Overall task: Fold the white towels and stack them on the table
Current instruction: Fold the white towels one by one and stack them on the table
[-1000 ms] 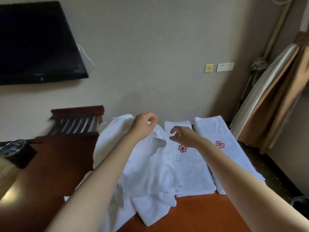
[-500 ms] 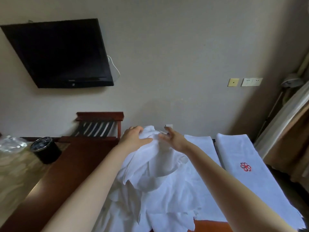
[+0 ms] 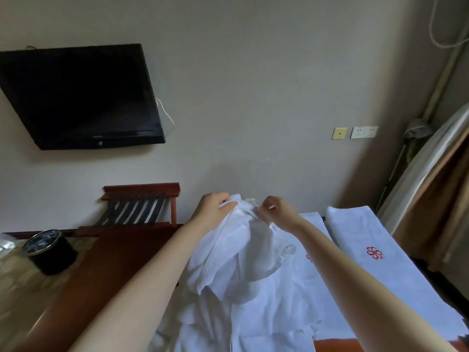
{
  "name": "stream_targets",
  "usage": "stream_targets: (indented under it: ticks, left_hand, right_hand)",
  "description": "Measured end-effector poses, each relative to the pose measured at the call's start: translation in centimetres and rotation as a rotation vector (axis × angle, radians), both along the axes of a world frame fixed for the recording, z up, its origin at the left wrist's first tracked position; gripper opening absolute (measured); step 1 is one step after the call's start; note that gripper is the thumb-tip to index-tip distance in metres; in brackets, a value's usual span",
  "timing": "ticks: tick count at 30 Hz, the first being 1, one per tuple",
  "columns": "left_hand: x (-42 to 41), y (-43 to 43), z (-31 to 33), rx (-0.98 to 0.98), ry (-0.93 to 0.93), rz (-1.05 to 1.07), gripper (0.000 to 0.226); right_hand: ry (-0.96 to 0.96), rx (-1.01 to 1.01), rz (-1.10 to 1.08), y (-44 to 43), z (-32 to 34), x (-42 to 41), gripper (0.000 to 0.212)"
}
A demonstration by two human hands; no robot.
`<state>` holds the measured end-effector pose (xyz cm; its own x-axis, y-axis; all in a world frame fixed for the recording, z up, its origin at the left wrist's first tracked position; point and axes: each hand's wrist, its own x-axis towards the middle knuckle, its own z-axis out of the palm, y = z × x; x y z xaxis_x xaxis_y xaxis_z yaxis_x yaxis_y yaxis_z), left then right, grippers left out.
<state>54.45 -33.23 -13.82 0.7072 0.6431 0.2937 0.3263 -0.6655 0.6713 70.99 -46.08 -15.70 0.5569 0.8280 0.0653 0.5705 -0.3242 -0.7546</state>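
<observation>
A crumpled white towel hangs in front of me above the dark red table. My left hand grips its top edge on the left. My right hand pinches the same edge just to the right, the two hands a short gap apart. More loose white cloth lies bunched below on the table. Two folded white towels with red flower marks lie flat on the right: one partly hidden behind the held towel and my right arm, the other further right.
A black bin stands on the floor at the left. A wooden luggage rack sits behind the table against the wall. A black television hangs above. Brown and white curtains and a floor lamp fill the right side.
Both hands have lifted the crumpled towel off the pile and come together at its top edge. My view has tilted upward and swung left, showing more of the wall and television.
</observation>
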Motion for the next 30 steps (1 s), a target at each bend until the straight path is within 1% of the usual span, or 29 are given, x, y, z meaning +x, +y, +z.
stream_targets:
  ticks: [2, 3, 6, 7, 9, 10, 12, 14, 15, 17, 20, 23, 25, 27, 30]
  left_hand:
    - [-0.2, 0.7, 2.2, 0.115, -0.123, -0.029, 0.031]
    - [-0.3, 1.0, 3.5, 0.152, -0.195, -0.034, 0.033]
    - [-0.9, 2.5, 7.9, 0.200, -0.394, -0.048, 0.035]
    - [-1.1, 3.0, 9.2, 0.202, -0.440, -0.046, 0.034]
    - [-1.6, 4.0, 11.4, 0.199, -0.515, -0.049, 0.033]
    - [-2.0, 4.6, 12.3, 0.203, -0.544, -0.049, 0.033]
    - [-2.9, 5.9, 13.9, 0.206, -0.583, -0.027, 0.033]
    - [-4.0, 7.2, 15.1, 0.184, -0.634, 0.021, 0.032]
    - [-4.6, 7.9, 15.6, 0.161, -0.663, 0.048, 0.032]
    - [-5.8, 9.5, 16.3, 0.131, -0.701, 0.103, 0.033]
    - [-7.7, 11.8, 16.5, 0.149, -0.722, 0.194, 0.033]
    - [-9.5, 13.2, 16.1, 0.140, -0.703, 0.232, 0.033]
    - [-10.9, 14.5, 16.1, 0.119, -0.728, 0.267, 0.034]
    - [-12.7, 16.1, 16.2, 0.098, -0.778, 0.306, 0.033]
    - [-15.8, 18.9, 16.0, 0.098, -0.785, 0.300, 0.031]
  right_hand:
    - [0.150, 0.161, -0.022, 0.3, 1.5, -1.5, 0.024]
    - [0.200, 0.201, -0.011, 0.6, 2.2, -2.2, 0.028]
    - [0.224, 0.212, -0.013, 2.1, 4.9, -4.4, 0.029]
    - [0.231, 0.223, -0.021, 2.7, 5.8, -5.0, 0.025]
    - [0.214, 0.274, -0.048, 4.1, 7.5, -6.3, 0.006]
    - [0.174, 0.301, -0.065, 5.0, 8.3, -6.9, 0.011]
    - [0.105, 0.332, -0.085, 6.7, 9.8, -7.9, 0.024]
    - [0.089, 0.386, -0.086, 8.2, 11.7, -8.9, 0.026]
    - [0.103, 0.443, -0.099, 9.1, 12.8, -9.3, 0.025]
    - [0.204, 0.608, -0.123, 10.9, 14.9, -10.0, 0.025]
    - [0.411, 0.791, -0.070, 14.6, 17.4, -11.4, 0.026]
    - [0.580, 0.847, 0.007, 17.7, 18.5, -13.9, 0.026]
    - [0.669, 0.884, 0.070, 19.6, 18.6, -15.9, 0.025]
    - [0.674, 0.868, 0.120, 21.3, 18.7, -17.9, 0.025]
    - [0.626, 0.845, 0.109, 23.9, 18.7, -20.8, 0.024]
